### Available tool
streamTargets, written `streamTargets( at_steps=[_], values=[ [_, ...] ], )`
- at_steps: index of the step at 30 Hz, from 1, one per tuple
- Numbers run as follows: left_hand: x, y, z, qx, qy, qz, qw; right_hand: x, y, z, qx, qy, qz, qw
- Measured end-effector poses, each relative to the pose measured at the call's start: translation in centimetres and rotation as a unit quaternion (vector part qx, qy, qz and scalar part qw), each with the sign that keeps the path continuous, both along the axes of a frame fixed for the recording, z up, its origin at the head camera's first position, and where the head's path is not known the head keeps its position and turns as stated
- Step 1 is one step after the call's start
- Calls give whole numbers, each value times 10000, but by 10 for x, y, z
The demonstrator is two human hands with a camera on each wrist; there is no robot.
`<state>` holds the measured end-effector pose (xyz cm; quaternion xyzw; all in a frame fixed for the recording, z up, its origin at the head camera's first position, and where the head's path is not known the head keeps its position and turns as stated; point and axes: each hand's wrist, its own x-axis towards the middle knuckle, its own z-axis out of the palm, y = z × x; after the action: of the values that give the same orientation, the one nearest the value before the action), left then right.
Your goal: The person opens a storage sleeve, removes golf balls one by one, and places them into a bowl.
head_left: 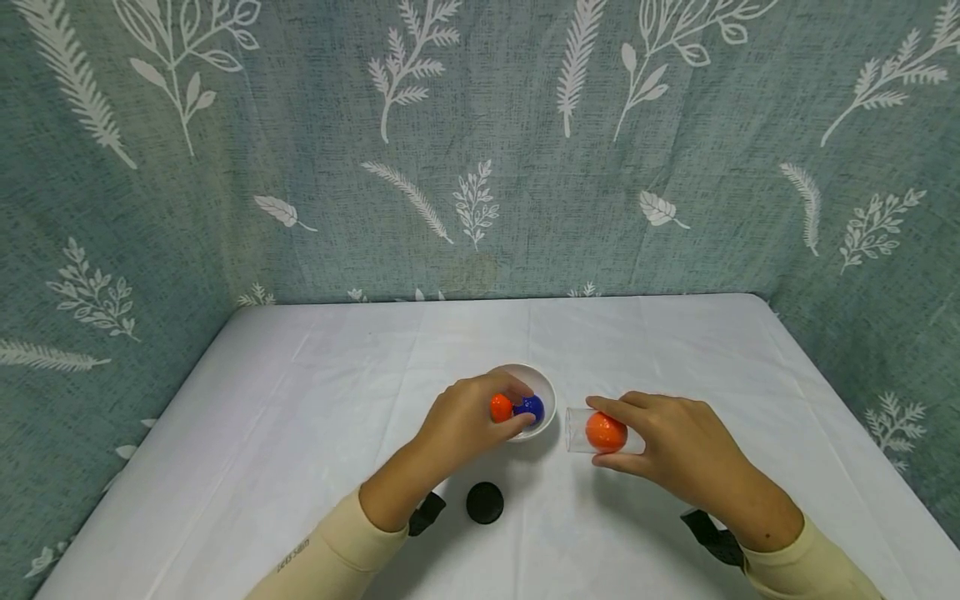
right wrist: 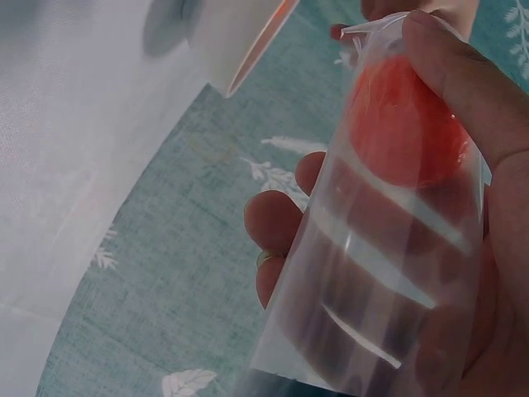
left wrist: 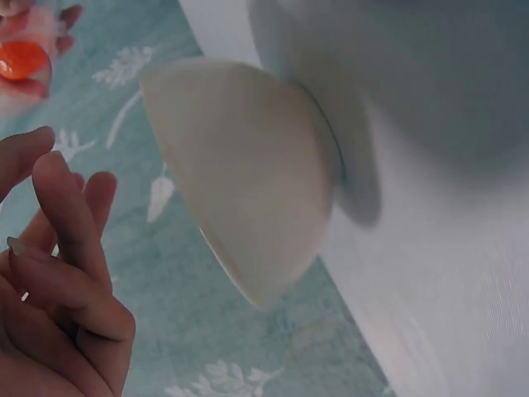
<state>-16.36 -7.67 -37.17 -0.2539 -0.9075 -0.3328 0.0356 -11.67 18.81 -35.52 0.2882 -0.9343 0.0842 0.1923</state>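
My left hand (head_left: 467,415) hovers over a small white bowl (head_left: 552,398), thumb and fingers loosely bent. Between thumb and index finger, a blue ball (head_left: 530,408) and an orange ball (head_left: 500,407) show in the bowl. The left wrist view shows nothing in those fingers (left wrist: 70,223), which are above the bowl's rim. Right of the bowl, my right hand (head_left: 678,437) grips a clear plastic tube (head_left: 576,432) lying sideways, one end toward the bowl. Inside the tube sits another orange ball (right wrist: 409,124), near that end, with the right thumb along the tube's side.
A round black disc (head_left: 485,502) lies on the white-covered table (head_left: 360,375), nearer to me than the bowl. Green fabric (head_left: 480,225) with white leaf prints hangs behind and at both sides. Dark straps (head_left: 716,537) sit under the wrists.
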Motion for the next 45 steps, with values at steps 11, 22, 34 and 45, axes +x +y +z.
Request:
streamTargets(
  at_steps=[11,22,34,45],
  values=[
    [15,13,-1,646,-249,-537,9962,1,1,-2,-87,193,114,9997],
    [23,19,-2,993,-670,-908,9886,5,-1,1,-33,138,124,9998],
    [26,22,-6,1249,-1144,-941,9811,7,-6,4,60,8,95,9999],
    [25,24,-8,1258,-1158,-934,9808,9,-7,4,187,7,15,9998]
  ],
)
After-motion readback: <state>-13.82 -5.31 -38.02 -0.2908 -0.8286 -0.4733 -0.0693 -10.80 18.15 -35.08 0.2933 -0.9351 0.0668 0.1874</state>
